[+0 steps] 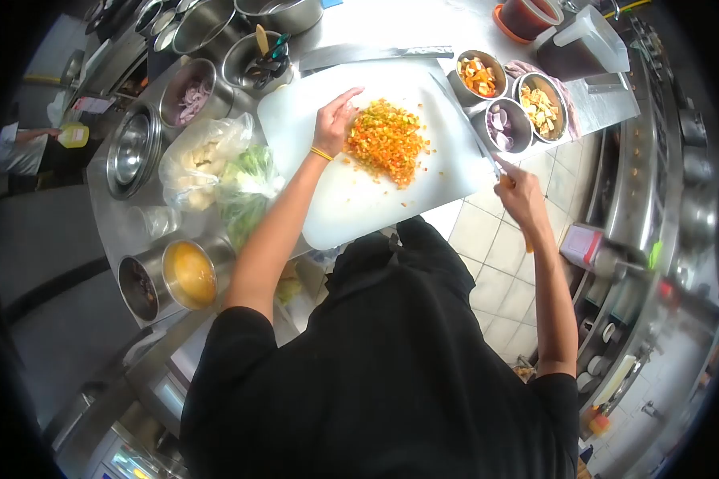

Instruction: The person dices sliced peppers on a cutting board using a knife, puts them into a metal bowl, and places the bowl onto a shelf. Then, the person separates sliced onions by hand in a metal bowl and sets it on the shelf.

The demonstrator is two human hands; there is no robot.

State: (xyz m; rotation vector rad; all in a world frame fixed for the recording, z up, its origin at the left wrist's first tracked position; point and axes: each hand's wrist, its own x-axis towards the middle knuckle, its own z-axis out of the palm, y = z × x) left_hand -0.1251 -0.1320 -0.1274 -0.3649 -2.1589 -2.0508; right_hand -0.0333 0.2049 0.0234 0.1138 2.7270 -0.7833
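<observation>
One steel table [391,33] carried one white cutting board [335,214]. Six steel pots stood left of the board and beyond its far-left corner: two large ones at the far side, one utensil pot [234,62] just off that corner, one onion pot [172,94] with sliced red onion, and, at the near left, one pot of yellow-orange liquid [192,274] beside one pot with dark contents [141,287]. Two clear plastic bags lay close to the board's left edge, a bag of pale pieces [196,164] and a bag of green leaves [246,191]. Beyond the board's far edge lay one long knife [359,55]. Three small steel containers stood by its right edge, holding orange cubes [479,77], purple onion pieces [499,121] and yellowish chunks [539,108]. One pile of diced orange and green vegetables [389,142] sat mid-board, with stray bits around it.

The left hand [337,124] was open over the board, fingers extended toward the far side, at the pile's left; I cannot tell whether it touched. The right hand [522,195] was closed around a knife handle [506,183], arm stretched forward, at the board's right edge. One yellow wristband [321,153] circled the left wrist.
</observation>
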